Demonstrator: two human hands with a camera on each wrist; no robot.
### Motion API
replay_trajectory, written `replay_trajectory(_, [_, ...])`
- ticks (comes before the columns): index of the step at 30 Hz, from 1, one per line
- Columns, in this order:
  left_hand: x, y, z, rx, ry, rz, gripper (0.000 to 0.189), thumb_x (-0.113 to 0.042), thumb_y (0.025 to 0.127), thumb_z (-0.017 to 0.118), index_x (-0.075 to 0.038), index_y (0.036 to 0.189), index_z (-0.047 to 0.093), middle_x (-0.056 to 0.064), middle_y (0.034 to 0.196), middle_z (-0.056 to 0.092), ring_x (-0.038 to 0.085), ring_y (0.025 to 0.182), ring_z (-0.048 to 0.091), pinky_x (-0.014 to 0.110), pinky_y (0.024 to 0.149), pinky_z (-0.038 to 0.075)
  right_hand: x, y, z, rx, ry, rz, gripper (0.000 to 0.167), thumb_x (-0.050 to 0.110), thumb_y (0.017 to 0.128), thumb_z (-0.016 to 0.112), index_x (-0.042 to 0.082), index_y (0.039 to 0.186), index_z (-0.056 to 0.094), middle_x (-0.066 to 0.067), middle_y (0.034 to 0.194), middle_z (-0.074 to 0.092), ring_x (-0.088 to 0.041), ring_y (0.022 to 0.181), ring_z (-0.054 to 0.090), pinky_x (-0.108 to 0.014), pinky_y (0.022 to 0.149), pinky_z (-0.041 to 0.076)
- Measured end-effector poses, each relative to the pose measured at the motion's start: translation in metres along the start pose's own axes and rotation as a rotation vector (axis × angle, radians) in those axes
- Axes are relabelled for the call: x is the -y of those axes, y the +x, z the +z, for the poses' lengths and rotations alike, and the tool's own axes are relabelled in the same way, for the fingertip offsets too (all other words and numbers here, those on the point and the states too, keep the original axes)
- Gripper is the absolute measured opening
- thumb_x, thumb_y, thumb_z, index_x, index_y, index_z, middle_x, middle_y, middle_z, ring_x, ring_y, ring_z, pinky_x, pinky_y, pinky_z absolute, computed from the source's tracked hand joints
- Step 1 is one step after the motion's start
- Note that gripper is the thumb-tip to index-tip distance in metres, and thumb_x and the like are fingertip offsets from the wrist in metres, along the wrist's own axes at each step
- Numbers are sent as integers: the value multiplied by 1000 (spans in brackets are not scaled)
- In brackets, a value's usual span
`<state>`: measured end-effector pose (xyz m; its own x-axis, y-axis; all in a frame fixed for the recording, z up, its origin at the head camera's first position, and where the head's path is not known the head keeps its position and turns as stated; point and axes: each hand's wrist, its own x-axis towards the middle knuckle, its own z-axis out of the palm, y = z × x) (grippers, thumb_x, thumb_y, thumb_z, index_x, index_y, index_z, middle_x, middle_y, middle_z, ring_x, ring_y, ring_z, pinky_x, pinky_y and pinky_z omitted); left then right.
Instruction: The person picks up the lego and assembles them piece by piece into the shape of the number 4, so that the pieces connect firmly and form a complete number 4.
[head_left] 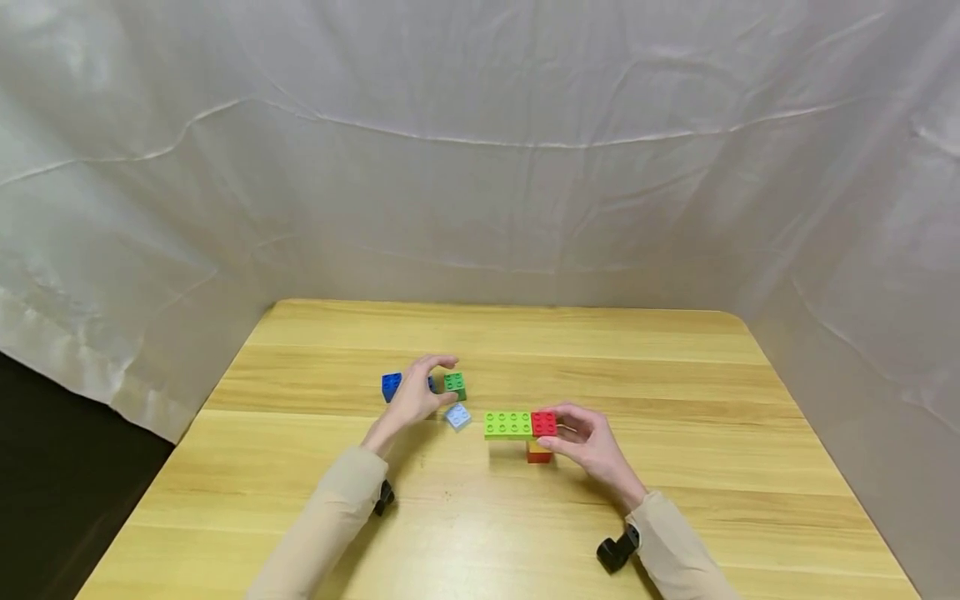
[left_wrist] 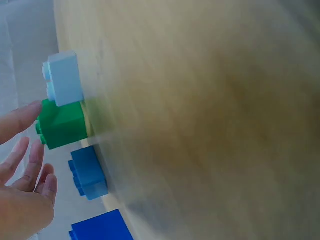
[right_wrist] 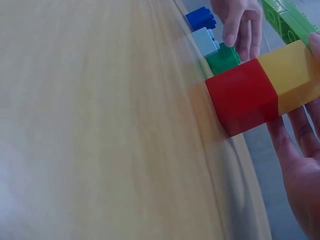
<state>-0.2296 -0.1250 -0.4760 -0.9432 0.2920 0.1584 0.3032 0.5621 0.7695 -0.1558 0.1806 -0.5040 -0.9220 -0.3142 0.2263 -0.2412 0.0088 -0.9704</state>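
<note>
My left hand (head_left: 415, 398) reaches over a green brick (head_left: 455, 383), thumb and fingers spread around its top with a gap between them. A light blue brick (head_left: 457, 417) lies just in front of it. Partly behind this hand is a medium blue brick (left_wrist: 90, 172), and a dark blue brick (head_left: 391, 386) sits to its left. My right hand (head_left: 592, 446) grips a built stack by its right side. The stack has a red brick (right_wrist: 243, 97) at the bottom, a yellow brick (right_wrist: 290, 76) above it, then a long lime brick (head_left: 507, 426) jutting left beside a red top brick (head_left: 543, 423).
The wooden table (head_left: 675, 367) carries all the bricks. A pale fabric curtain (head_left: 510, 208) rises behind it and along both sides. Each wrist wears a small black camera (head_left: 617, 550).
</note>
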Motion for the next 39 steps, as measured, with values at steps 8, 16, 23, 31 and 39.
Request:
replay_trajectory(8, [7,6,0,43,-16,-26,57,-1,82,80,0,134,59,18,126,67,38,129,54,60,112,41,-3,1,1,6,4,-6,43,-1,83,77,-15,121,60,15,108,72,-3,101,70,-22,93,59])
replay_trajectory(16, [9,6,-1,57,-33,-51,53,2,83,78,3,133,59,19,125,68,39,125,58,59,111,44,-3,2,0,5,-2,-1,43,-1,84,77,-14,121,60,15,108,72,-3,101,70,-21,93,58])
replay_trajectory(23, [8,5,-1,61,-48,-89,47,-3,86,77,1,131,62,18,133,65,38,131,55,56,113,43,-2,2,0,4,-10,15,43,0,84,77,-13,122,61,16,109,72,-3,101,70,-21,94,58])
replay_trajectory(31, [3,0,-1,26,-94,-60,45,-7,89,76,-3,132,63,18,133,62,39,129,55,57,112,45,-2,2,0,8,-7,10,43,0,84,76,-13,122,60,15,109,72,-3,102,70,-21,94,57])
replay_trajectory(39, [-8,-5,0,-15,-225,-5,46,0,88,73,1,132,62,20,124,59,40,119,61,50,108,51,-3,3,1,13,0,14,43,0,84,76,-13,122,60,15,109,72,-3,101,70,-21,94,58])
